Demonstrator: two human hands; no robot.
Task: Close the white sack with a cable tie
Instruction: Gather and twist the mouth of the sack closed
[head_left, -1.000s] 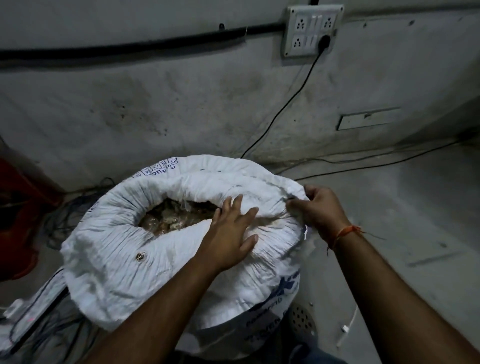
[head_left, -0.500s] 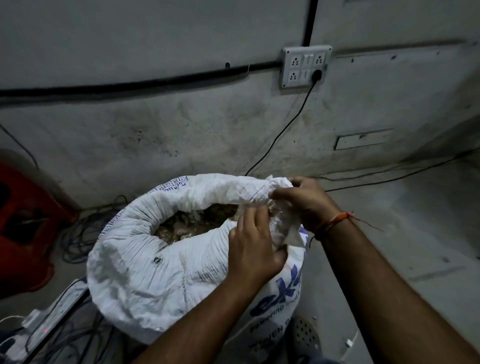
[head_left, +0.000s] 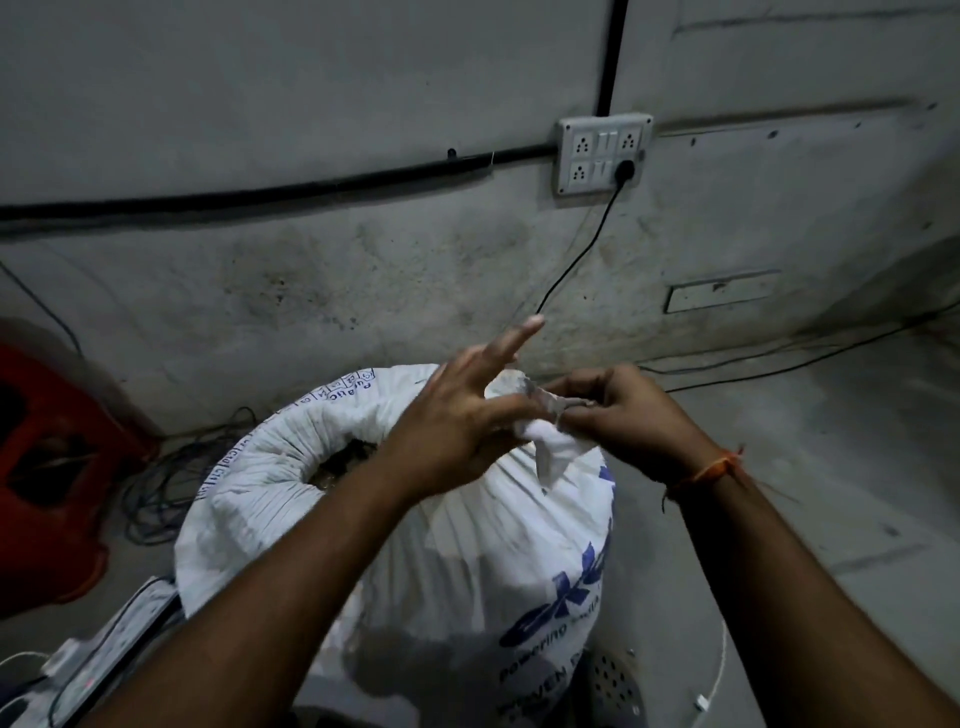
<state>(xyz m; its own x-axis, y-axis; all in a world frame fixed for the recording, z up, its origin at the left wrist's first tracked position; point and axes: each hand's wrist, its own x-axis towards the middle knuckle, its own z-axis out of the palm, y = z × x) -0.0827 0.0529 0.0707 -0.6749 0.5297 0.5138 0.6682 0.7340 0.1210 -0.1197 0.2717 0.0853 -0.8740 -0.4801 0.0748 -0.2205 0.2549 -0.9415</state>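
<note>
1. Right hand (head_left: 618, 415): I read its grip as clamped on a gathered bunch of the white sack (head_left: 467, 540) rim, pinched at the top right corner.
2. Left hand (head_left: 457, 421): I see the index finger stretched up and clear; the lower fingers press the same bunch. Whether that grip holds the fabric, I cannot tell.
3. Sack: it stands on the floor (head_left: 810, 483) below both hands, blue print facing me.
4. Mouth: the left part gapes; dark, blurred contents show inside.
5. Surroundings: wall socket (head_left: 602, 153) above, coiled cables (head_left: 171, 478) left.
</note>
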